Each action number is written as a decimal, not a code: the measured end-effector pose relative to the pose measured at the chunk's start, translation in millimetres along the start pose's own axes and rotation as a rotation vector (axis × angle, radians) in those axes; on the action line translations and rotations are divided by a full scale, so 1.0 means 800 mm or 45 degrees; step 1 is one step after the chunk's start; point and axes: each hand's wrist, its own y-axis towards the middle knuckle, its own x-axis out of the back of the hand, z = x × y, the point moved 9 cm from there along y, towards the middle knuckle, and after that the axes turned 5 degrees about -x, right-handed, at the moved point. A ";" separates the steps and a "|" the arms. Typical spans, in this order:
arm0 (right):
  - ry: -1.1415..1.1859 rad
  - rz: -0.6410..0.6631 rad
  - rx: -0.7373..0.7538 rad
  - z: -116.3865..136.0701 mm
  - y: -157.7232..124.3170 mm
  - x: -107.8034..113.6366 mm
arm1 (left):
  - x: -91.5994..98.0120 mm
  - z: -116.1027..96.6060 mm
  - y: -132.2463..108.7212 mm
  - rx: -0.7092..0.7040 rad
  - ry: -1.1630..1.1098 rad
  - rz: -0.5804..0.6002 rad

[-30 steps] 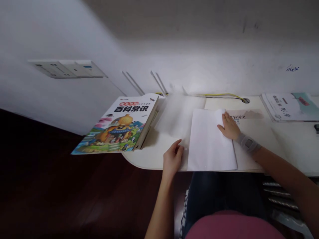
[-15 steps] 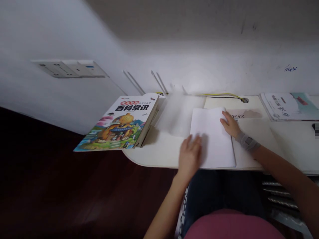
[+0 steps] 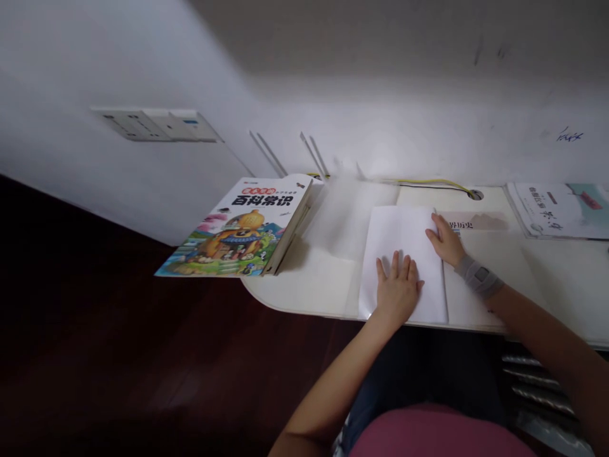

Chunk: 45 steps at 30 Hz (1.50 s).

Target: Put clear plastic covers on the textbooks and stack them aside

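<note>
A white sheet (image 3: 380, 230), blank on its upper face and creased down its length, lies at the desk's front edge. My left hand (image 3: 398, 287) rests flat on its lower part, fingers spread. At its upper right edge is my right hand (image 3: 446, 241), with thumb and forefinger apart on the sheet and the other fingers mostly hidden. Under the right hand and forearm lies a pale book cover (image 3: 480, 260) with Chinese print and a mountain picture. Clear plastic film (image 3: 335, 219) spreads out from the sheet's left side and stands up toward the wall.
A stack topped by a colourful children's book (image 3: 238, 228) overhangs the desk's (image 3: 309, 289) rounded left end. More books (image 3: 559, 212) lie at the back right. A yellow cable (image 3: 428, 180) runs along the wall into a hole (image 3: 476, 195). Wall sockets (image 3: 157, 124) are at the left.
My left hand has moved up and right from the sheet's lower left edge and now lies flat on it. My right hand keeps its place. The view has shifted slightly.
</note>
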 end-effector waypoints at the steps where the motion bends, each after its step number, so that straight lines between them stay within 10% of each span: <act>1: -0.004 -0.002 -0.008 0.000 0.000 0.001 | 0.001 0.002 0.000 0.003 0.002 0.007; 14: -0.045 0.035 -0.008 0.004 0.001 -0.003 | 0.007 -0.030 -0.026 -0.018 0.064 0.006; 35: -0.325 0.232 0.030 0.030 -0.006 -0.011 | 0.019 -0.004 -0.037 0.023 0.182 0.105; 45: -0.574 0.396 -0.018 0.038 -0.012 -0.024 | 0.007 -0.045 -0.009 -0.100 0.068 0.010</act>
